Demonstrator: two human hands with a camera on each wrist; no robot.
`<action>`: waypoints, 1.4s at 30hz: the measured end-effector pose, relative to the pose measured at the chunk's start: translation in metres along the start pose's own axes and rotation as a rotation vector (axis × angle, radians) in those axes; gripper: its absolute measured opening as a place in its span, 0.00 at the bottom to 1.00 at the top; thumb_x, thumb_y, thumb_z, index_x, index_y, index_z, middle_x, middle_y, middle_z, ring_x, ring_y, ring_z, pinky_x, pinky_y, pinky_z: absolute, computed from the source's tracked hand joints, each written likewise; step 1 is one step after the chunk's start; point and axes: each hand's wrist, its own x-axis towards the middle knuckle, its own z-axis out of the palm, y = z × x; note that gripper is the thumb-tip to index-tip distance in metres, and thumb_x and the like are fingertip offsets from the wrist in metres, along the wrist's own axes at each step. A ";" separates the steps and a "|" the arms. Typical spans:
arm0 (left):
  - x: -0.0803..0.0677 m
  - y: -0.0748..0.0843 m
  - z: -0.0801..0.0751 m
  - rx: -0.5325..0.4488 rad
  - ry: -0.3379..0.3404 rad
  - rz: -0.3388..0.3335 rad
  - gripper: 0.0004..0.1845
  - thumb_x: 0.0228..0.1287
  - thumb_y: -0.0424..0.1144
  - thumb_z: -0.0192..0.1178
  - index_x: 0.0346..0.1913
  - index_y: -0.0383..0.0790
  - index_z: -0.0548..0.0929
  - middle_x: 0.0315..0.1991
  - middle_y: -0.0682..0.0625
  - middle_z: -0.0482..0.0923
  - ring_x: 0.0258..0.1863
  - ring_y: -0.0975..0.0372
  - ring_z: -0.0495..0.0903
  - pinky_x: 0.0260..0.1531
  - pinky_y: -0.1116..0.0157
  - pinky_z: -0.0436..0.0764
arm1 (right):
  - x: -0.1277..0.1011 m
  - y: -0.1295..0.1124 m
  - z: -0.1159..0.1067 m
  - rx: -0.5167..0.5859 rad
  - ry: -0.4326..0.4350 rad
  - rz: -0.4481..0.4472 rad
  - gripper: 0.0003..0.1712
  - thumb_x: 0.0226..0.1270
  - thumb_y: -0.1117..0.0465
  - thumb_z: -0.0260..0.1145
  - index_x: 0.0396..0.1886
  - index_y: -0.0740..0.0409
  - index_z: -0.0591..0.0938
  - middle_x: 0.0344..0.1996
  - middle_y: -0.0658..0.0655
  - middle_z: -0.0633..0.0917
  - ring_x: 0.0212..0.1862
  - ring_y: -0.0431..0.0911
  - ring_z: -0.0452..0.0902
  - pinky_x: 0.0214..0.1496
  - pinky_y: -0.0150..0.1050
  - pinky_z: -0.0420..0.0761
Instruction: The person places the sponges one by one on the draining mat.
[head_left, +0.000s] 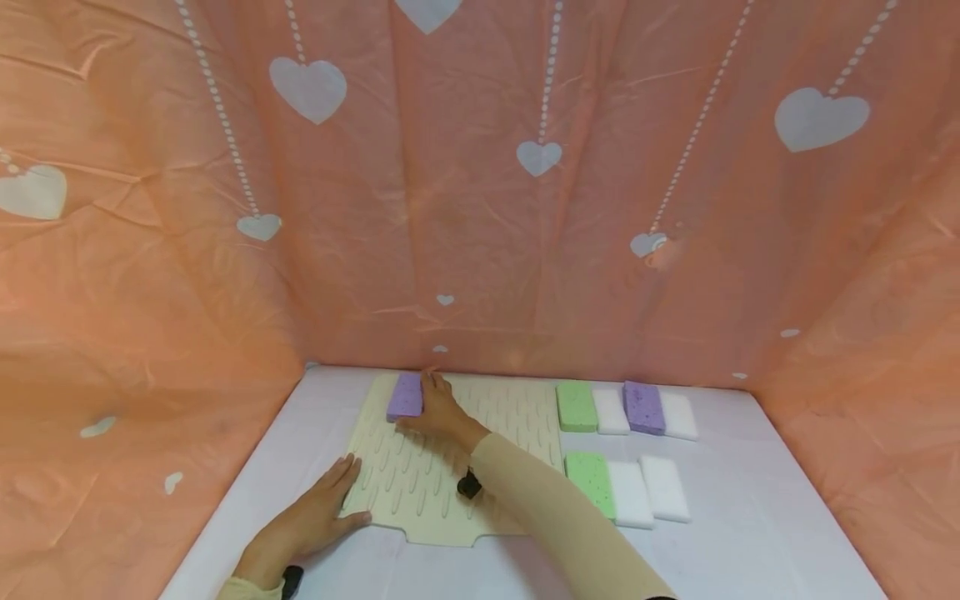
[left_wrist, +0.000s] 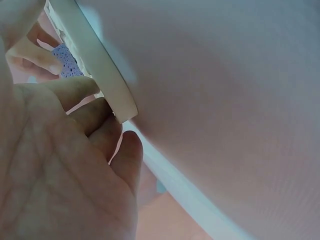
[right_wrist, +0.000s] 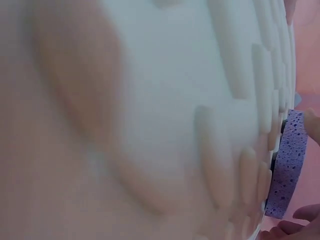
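Head view: a cream ridged plastic mat (head_left: 442, 467) lies flat on the white table (head_left: 750, 533), and the person's right forearm crosses over it, hiding a strip of the mat's right side. A small black thing next to that forearm is too tiny to make out. The right hand (head_left: 438, 410) reaches to the mat's far left corner, fingers wrapped along the right edge of a purple rectangular sponge (head_left: 406, 397) that sits flat on that corner. The left hand (head_left: 322, 508) lies palm down with fingers straight and spread, pressing the mat's near left edge, thumb on the mat. Right of the mat are two rows of sponges: the far row goes green (head_left: 576, 406), white (head_left: 611, 411), purple (head_left: 643, 407), white (head_left: 678, 416); the near row is one green (head_left: 590, 482) and two white (head_left: 632, 493) (head_left: 666, 487). Peach cloth with white hearts (head_left: 480, 208) backs everything.

Left wrist view: mostly blur. The left hand (left_wrist: 65, 180) fills the left side, its fingers (left_wrist: 75, 90) laid under and against the mat's thick cream rim (left_wrist: 97, 65), not curled round it. A bit of the purple sponge (left_wrist: 67, 62) peeks out behind the rim.

Right wrist view: really out of focus, the mat's raised ridges (right_wrist: 235, 150) fill the frame. The purple sponge (right_wrist: 287, 165) shows edge-on at the right, with fingertips (right_wrist: 312, 125) touching it; the rest of the hand is cut off.
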 end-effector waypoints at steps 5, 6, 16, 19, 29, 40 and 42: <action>0.001 0.000 -0.002 0.014 0.004 0.007 0.55 0.68 0.60 0.72 0.83 0.27 0.60 0.83 0.28 0.53 0.82 0.32 0.52 0.75 0.33 0.63 | -0.010 -0.003 -0.008 0.003 -0.007 -0.024 0.65 0.67 0.44 0.80 0.86 0.72 0.51 0.83 0.73 0.58 0.83 0.64 0.55 0.82 0.56 0.66; 0.001 -0.001 -0.002 0.016 0.004 0.009 0.55 0.68 0.60 0.72 0.83 0.27 0.59 0.83 0.28 0.53 0.82 0.32 0.52 0.75 0.33 0.63 | -0.013 -0.003 -0.010 -0.001 -0.008 -0.027 0.65 0.67 0.44 0.80 0.86 0.71 0.51 0.83 0.72 0.59 0.83 0.64 0.56 0.82 0.56 0.65; 0.001 -0.001 0.000 -0.021 -0.008 0.004 0.55 0.67 0.58 0.73 0.82 0.26 0.59 0.83 0.27 0.52 0.83 0.32 0.50 0.75 0.32 0.61 | -0.042 0.008 -0.038 -0.050 -0.093 -0.006 0.63 0.72 0.41 0.75 0.87 0.69 0.50 0.86 0.66 0.54 0.87 0.57 0.48 0.86 0.52 0.56; 0.001 -0.001 0.000 -0.009 -0.001 0.015 0.55 0.67 0.58 0.73 0.82 0.25 0.60 0.83 0.26 0.53 0.82 0.31 0.52 0.74 0.32 0.62 | -0.052 0.011 -0.050 -0.016 -0.084 0.006 0.63 0.71 0.41 0.76 0.87 0.69 0.51 0.86 0.66 0.55 0.87 0.58 0.48 0.86 0.54 0.57; 0.000 0.002 0.001 0.023 0.014 0.020 0.55 0.68 0.60 0.71 0.82 0.26 0.60 0.83 0.27 0.54 0.82 0.32 0.53 0.74 0.33 0.63 | -0.085 0.031 -0.086 -0.009 -0.052 0.019 0.62 0.72 0.41 0.74 0.86 0.69 0.52 0.85 0.70 0.55 0.86 0.62 0.49 0.84 0.59 0.59; -0.001 -0.002 0.002 0.062 0.051 0.047 0.55 0.67 0.62 0.71 0.81 0.26 0.63 0.82 0.27 0.57 0.81 0.32 0.55 0.75 0.33 0.63 | -0.127 0.048 -0.113 0.016 0.003 0.037 0.60 0.71 0.43 0.75 0.86 0.69 0.53 0.85 0.69 0.57 0.86 0.63 0.50 0.83 0.62 0.59; -0.002 -0.002 0.002 0.056 0.056 0.055 0.55 0.67 0.63 0.71 0.81 0.25 0.63 0.81 0.27 0.57 0.81 0.32 0.55 0.74 0.32 0.63 | -0.136 0.052 -0.117 0.012 0.015 0.049 0.61 0.71 0.43 0.75 0.86 0.69 0.53 0.85 0.68 0.57 0.86 0.63 0.49 0.83 0.62 0.59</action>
